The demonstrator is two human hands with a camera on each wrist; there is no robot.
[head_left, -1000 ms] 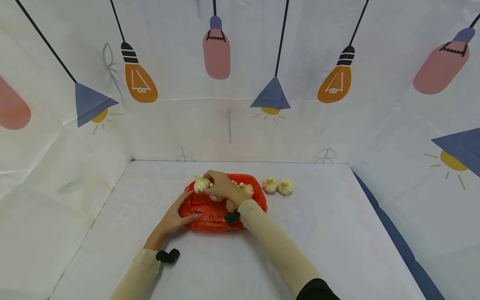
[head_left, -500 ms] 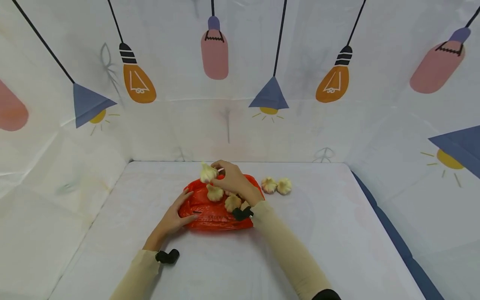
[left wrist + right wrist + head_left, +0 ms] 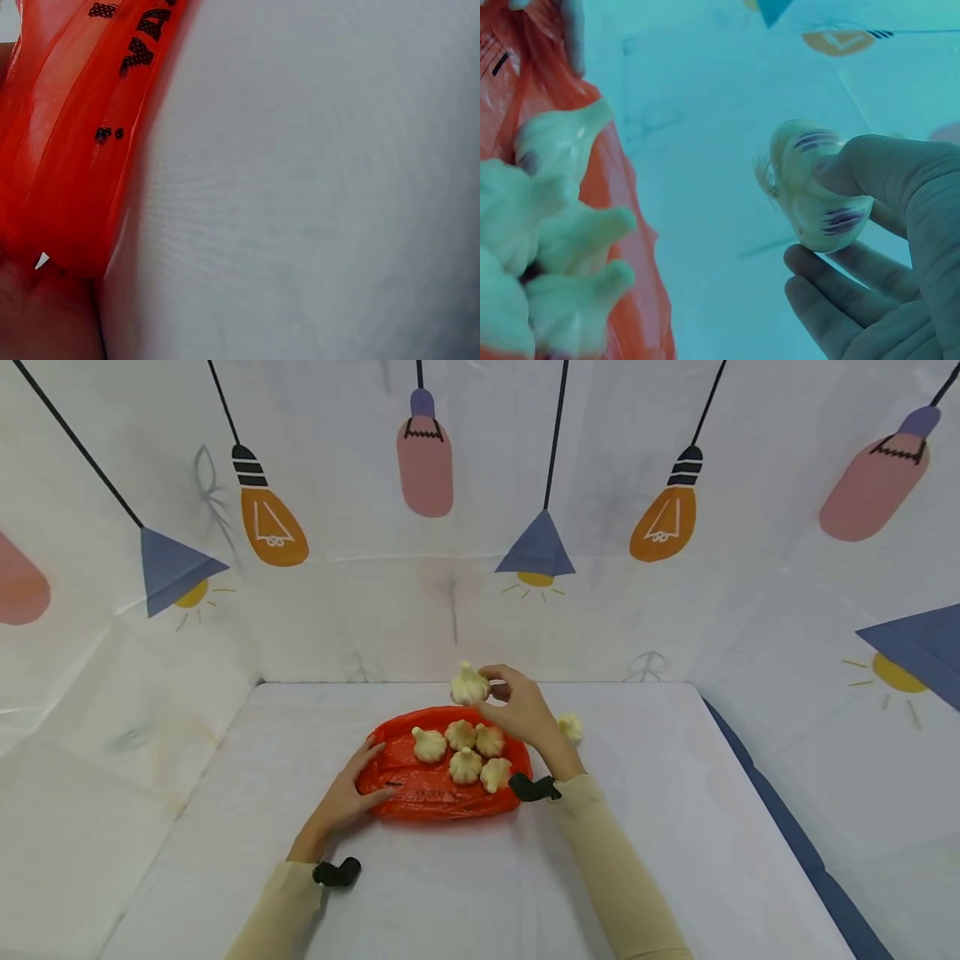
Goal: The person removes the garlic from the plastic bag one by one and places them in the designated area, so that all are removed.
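Observation:
My right hand (image 3: 521,706) pinches a garlic bulb (image 3: 469,686) between thumb and fingers, held above the far edge of a red plastic bag (image 3: 405,768). In the right wrist view this garlic bulb (image 3: 810,191) shows purple streaks and a tuft of roots. Several other garlic bulbs (image 3: 465,766) lie on the bag, mostly toward its right side. My left hand (image 3: 348,793) rests at the bag's left edge with thumb and fingers spread apart. Black print marks the red bag (image 3: 82,150) in the left wrist view.
To the right of the bag, a garlic bulb (image 3: 571,727) lies on the white table (image 3: 645,827), partly behind my right hand. White sheets printed with lamps (image 3: 537,543) rise behind and at both sides of the table.
My right hand has lifted the garlic bulb from the bag's left side and carried it up and to the right, uncovering the bulbs on the bag. The left hand has stayed in place.

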